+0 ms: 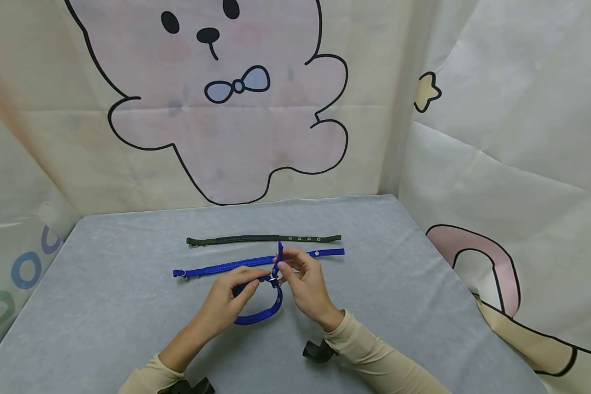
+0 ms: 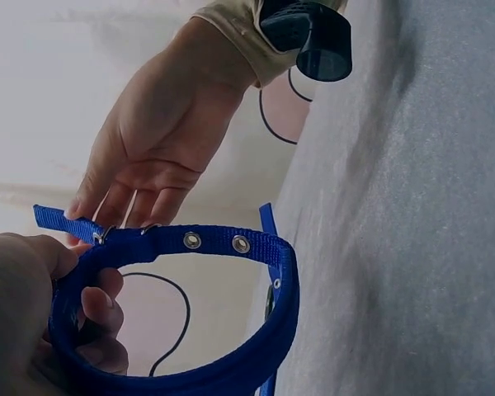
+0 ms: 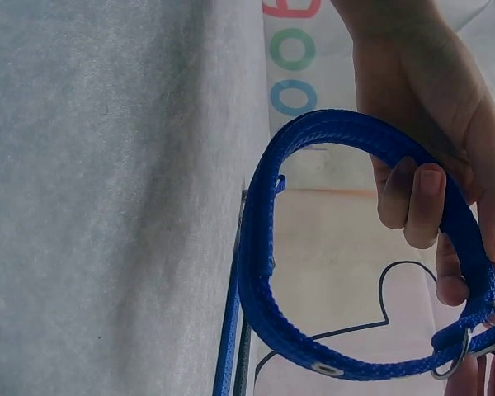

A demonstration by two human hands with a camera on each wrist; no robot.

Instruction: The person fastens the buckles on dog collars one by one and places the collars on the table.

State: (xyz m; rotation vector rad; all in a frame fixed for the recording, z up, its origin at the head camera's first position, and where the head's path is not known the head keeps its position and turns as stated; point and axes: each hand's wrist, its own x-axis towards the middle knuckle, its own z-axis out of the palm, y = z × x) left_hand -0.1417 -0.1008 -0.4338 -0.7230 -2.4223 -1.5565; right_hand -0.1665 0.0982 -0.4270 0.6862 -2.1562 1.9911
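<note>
A blue collar point(image 1: 258, 317) with metal eyelets is bent into a loop and held up above the table. My left hand point(image 1: 229, 293) pinches the band beside the metal buckle point(image 1: 274, 282), its fingers reaching inside the loop in the left wrist view. The loose strap end point(image 2: 59, 219) sticks out past the buckle, and my right hand point(image 1: 302, 282) pinches it between thumb and fingers. In the right wrist view the padded band point(image 3: 256, 256) curves round toward the buckle and a D-shaped ring; the right fingertips are mostly cut off there.
Behind the hands a second blue collar point(image 1: 216, 268) lies straight across the grey-covered table point(image 1: 103, 317), partly hidden by them. Farther back lies a dark green collar point(image 1: 248, 239) with eyelets. Printed cloth point(image 1: 295, 137) hangs around the table. A black device point(image 1: 319, 351) sits at the right wrist.
</note>
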